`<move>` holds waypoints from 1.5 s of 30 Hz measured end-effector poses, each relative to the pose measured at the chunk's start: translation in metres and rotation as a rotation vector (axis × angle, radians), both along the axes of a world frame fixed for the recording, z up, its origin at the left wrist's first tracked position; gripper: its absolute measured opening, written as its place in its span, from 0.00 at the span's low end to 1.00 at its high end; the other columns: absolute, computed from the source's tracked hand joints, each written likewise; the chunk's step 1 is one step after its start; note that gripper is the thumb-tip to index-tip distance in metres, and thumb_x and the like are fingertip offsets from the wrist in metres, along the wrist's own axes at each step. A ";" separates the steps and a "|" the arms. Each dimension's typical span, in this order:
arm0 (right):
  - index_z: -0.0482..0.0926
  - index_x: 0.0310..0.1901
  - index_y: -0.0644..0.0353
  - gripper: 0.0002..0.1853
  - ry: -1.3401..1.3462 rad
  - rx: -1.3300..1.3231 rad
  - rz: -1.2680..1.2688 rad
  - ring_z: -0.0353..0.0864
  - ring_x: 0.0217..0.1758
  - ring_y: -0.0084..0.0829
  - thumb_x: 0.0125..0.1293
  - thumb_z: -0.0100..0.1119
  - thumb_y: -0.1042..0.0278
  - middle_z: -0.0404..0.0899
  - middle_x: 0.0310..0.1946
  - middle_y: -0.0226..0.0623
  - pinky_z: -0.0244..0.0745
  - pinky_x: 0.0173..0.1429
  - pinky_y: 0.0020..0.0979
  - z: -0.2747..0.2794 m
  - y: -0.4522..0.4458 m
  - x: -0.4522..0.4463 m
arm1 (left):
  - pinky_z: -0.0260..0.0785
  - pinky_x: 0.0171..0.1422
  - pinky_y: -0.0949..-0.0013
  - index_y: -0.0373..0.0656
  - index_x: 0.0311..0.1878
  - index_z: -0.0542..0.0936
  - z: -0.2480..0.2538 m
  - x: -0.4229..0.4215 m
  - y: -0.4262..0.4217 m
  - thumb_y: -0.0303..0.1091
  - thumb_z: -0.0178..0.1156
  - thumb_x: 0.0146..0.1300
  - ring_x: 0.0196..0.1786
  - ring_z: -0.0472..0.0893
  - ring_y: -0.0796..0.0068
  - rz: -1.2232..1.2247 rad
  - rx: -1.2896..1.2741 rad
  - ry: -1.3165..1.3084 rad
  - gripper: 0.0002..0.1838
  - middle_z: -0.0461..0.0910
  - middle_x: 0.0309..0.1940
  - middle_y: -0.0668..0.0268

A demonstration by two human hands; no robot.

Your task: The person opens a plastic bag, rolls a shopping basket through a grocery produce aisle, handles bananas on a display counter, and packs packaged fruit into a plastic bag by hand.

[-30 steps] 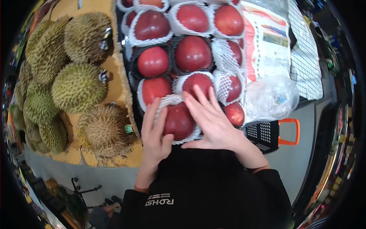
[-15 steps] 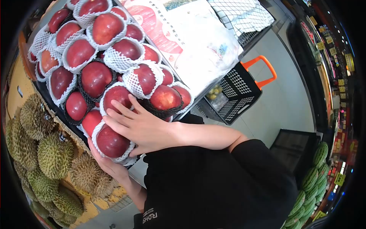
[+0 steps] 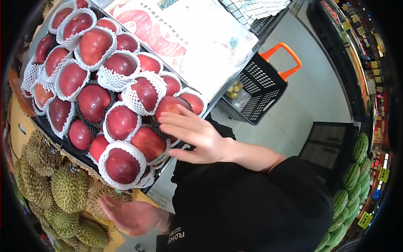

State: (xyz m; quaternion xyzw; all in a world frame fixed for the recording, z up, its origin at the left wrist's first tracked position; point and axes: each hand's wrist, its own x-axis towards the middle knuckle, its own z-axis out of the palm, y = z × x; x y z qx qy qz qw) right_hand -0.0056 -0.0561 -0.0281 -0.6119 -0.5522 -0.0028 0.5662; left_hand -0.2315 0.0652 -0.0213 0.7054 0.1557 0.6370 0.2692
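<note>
Smooth oval red fruit, which look like mangoes, lie heaped in white and black foam net sleeves. My right hand is over the near right edge of the heap, palm down, thumb apart, fingers stretched and slightly blurred. Its fingertips overlap a red fruit; whether they press on it I cannot tell. Below the heap, my left hand is open and holds nothing, near the durians. Between the hands, a dark red fruit in a white net sits at the near corner.
A printed carton lid and white plastic lie beyond the heap. On the floor stands a black shopping basket with an orange handle, holding a bag and yellow items. Watermelons are stacked at the right beside a black cabinet.
My right hand has moved right across the heap. My left hand has come away from the near corner fruit, downward. The view has shifted slightly.
</note>
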 end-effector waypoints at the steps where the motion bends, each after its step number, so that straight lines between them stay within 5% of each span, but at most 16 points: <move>1: 0.75 0.59 0.68 0.29 -0.013 -0.047 -0.078 0.78 0.61 0.48 0.55 0.72 0.69 0.78 0.56 0.50 0.66 0.71 0.51 0.001 -0.010 0.007 | 0.63 0.70 0.43 0.28 0.63 0.70 -0.002 0.007 -0.006 0.53 0.26 0.76 0.64 0.72 0.41 -0.084 -0.011 -0.157 0.36 0.71 0.59 0.35; 4: 0.77 0.56 0.71 0.24 0.098 -0.060 -0.353 0.81 0.58 0.44 0.57 0.68 0.75 0.81 0.53 0.51 0.73 0.64 0.40 -0.010 -0.038 0.031 | 0.69 0.62 0.45 0.29 0.60 0.72 -0.007 0.016 -0.010 0.52 0.25 0.77 0.55 0.77 0.41 -0.254 0.182 -0.025 0.35 0.77 0.52 0.38; 5: 0.76 0.56 0.72 0.23 0.113 -0.099 -0.449 0.81 0.58 0.43 0.58 0.67 0.76 0.80 0.53 0.52 0.74 0.62 0.36 -0.011 -0.048 0.043 | 0.72 0.51 0.51 0.31 0.57 0.73 -0.006 0.024 -0.022 0.51 0.25 0.77 0.42 0.80 0.48 -0.155 0.154 0.003 0.33 0.80 0.42 0.44; 9: 0.74 0.62 0.67 0.26 0.277 -0.069 -0.791 0.77 0.62 0.38 0.62 0.65 0.74 0.73 0.62 0.49 0.76 0.59 0.33 -0.043 -0.078 0.097 | 0.74 0.34 0.59 0.32 0.53 0.75 -0.003 0.029 -0.044 0.46 0.36 0.78 0.30 0.81 0.54 -0.267 -0.003 0.154 0.26 0.83 0.30 0.51; 12: 0.66 0.67 0.66 0.33 0.196 -0.193 -0.954 0.65 0.72 0.47 0.61 0.66 0.69 0.62 0.70 0.55 0.68 0.67 0.40 -0.054 -0.095 0.138 | 0.71 0.42 0.60 0.31 0.47 0.77 0.009 0.038 -0.065 0.50 0.37 0.77 0.32 0.77 0.60 -0.293 -0.239 0.418 0.28 0.80 0.31 0.51; 15: 0.55 0.72 0.67 0.43 0.145 -0.267 -1.034 0.54 0.77 0.53 0.59 0.68 0.66 0.51 0.73 0.60 0.56 0.75 0.46 -0.075 -0.101 0.183 | 0.75 0.41 0.65 0.30 0.50 0.78 0.002 0.070 -0.079 0.37 0.52 0.71 0.35 0.81 0.63 -0.357 -0.348 0.451 0.18 0.82 0.40 0.50; 16: 0.57 0.72 0.68 0.43 0.183 -0.248 -1.031 0.69 0.68 0.49 0.58 0.69 0.66 0.57 0.72 0.61 0.65 0.69 0.42 -0.080 -0.098 0.196 | 0.77 0.42 0.66 0.30 0.52 0.78 0.004 0.085 -0.086 0.29 0.59 0.67 0.36 0.83 0.64 -0.408 -0.440 0.505 0.15 0.83 0.45 0.51; 18: 0.65 0.67 0.70 0.36 0.549 -0.285 -0.809 0.82 0.49 0.34 0.59 0.68 0.66 0.76 0.58 0.54 0.74 0.55 0.31 -0.081 -0.100 0.215 | 0.77 0.46 0.70 0.32 0.58 0.77 -0.002 0.118 -0.098 0.21 0.64 0.60 0.43 0.83 0.68 -0.493 -0.476 0.566 0.21 0.77 0.57 0.51; 20: 0.74 0.59 0.72 0.24 0.700 -0.372 -0.597 0.79 0.34 0.19 0.63 0.64 0.70 0.84 0.39 0.37 0.72 0.43 0.20 -0.108 -0.110 0.240 | 0.78 0.46 0.71 0.33 0.61 0.75 -0.016 0.151 -0.112 0.22 0.66 0.59 0.45 0.83 0.70 -0.531 -0.548 0.562 0.25 0.71 0.65 0.52; 22: 0.79 0.50 0.70 0.13 0.876 -0.127 -0.390 0.75 0.33 0.14 0.66 0.59 0.73 0.81 0.31 0.26 0.69 0.40 0.17 -0.089 -0.111 0.231 | 0.78 0.47 0.73 0.32 0.65 0.72 -0.025 0.184 -0.122 0.20 0.65 0.59 0.45 0.84 0.71 -0.500 -0.609 0.588 0.29 0.64 0.70 0.49; 28: 0.76 0.41 0.64 0.05 1.176 0.192 -0.090 0.76 0.32 0.20 0.65 0.54 0.79 0.80 0.32 0.31 0.72 0.41 0.23 -0.054 -0.156 0.234 | 0.73 0.37 0.77 0.33 0.75 0.53 -0.054 0.254 -0.153 0.28 0.72 0.56 0.37 0.81 0.79 -0.182 -0.681 0.588 0.48 0.64 0.69 0.50; 31: 0.70 0.57 0.66 0.20 1.266 0.289 0.328 0.80 0.43 0.29 0.64 0.55 0.70 0.80 0.43 0.38 0.78 0.49 0.32 -0.059 -0.189 0.247 | 0.72 0.37 0.74 0.32 0.74 0.55 -0.065 0.262 -0.166 0.43 0.76 0.50 0.34 0.79 0.76 -0.025 -0.751 0.649 0.54 0.66 0.65 0.53; 35: 0.65 0.66 0.65 0.28 1.387 0.287 0.328 0.80 0.55 0.41 0.67 0.54 0.64 0.77 0.55 0.46 0.77 0.57 0.43 -0.071 -0.219 0.252 | 0.76 0.41 0.75 0.34 0.75 0.51 -0.082 0.269 -0.183 0.29 0.77 0.47 0.46 0.75 0.74 0.057 -0.869 0.478 0.56 0.62 0.67 0.52; 38: 0.65 0.66 0.65 0.27 1.547 0.361 0.527 0.80 0.55 0.42 0.68 0.53 0.64 0.77 0.56 0.46 0.77 0.59 0.46 -0.088 -0.240 0.254 | 0.75 0.40 0.74 0.35 0.70 0.63 -0.078 0.270 -0.184 0.27 0.71 0.56 0.47 0.76 0.79 -0.069 -0.941 0.193 0.40 0.71 0.61 0.56; 43: 0.74 0.57 0.67 0.19 1.411 0.058 0.202 0.84 0.46 0.34 0.69 0.55 0.66 0.82 0.48 0.44 0.79 0.50 0.34 -0.117 -0.264 0.246 | 0.71 0.38 0.77 0.35 0.50 0.80 -0.090 0.263 -0.194 0.33 0.65 0.65 0.36 0.77 0.84 -0.346 -1.125 0.406 0.14 0.81 0.36 0.70; 45: 0.79 0.49 0.69 0.15 0.879 -0.574 -0.130 0.85 0.37 0.28 0.66 0.60 0.68 0.85 0.37 0.37 0.77 0.44 0.28 -0.135 -0.286 0.237 | 0.68 0.37 0.79 0.36 0.44 0.83 -0.088 0.259 -0.195 0.32 0.63 0.67 0.32 0.75 0.87 -0.227 -1.078 0.372 0.09 0.81 0.31 0.73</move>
